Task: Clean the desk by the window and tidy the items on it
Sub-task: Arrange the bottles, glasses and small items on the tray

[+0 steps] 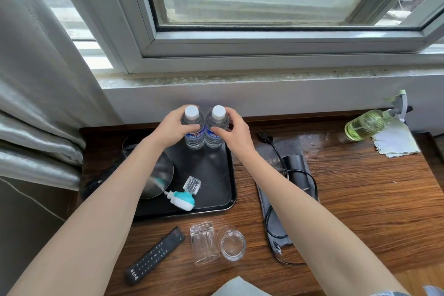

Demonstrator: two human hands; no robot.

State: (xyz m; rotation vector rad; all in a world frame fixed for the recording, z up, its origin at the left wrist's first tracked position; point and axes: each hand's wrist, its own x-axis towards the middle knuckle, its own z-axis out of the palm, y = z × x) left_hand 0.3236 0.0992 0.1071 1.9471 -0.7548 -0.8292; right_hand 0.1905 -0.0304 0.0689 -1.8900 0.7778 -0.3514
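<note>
Head view, looking down at wooden table under window.

Hidden or unclear: left forearm covering much of steel kettle on left side of black tray; lid and handle hard to make out. Dark object at table's left edge, behind kettle, not identifiable. Print on grey mat right of tray partly blocked by right forearm, unreadable. Black cable looped across mat, plug at far end, black adapter on top. Pale cloth corner at bottom edge cut off by frame. Curtain filling left side.

Task items and fingers: two water bottles, white caps, blue labels, upright and touching at far edge of tray. Left hand wrapped around left bottle, fingers curled over shoulder, thumb on near side. Right hand likewise clamped on right bottle, fingers behind, thumb in front.

Elsewhere: teal-and-white plug-in device with clear vial lying on near part of tray. Remote on table before tray; beside it one clear glass on its side, just next to a second glass. Spray bottle of green liquid on its side at far right, resting on white cloth.
</note>
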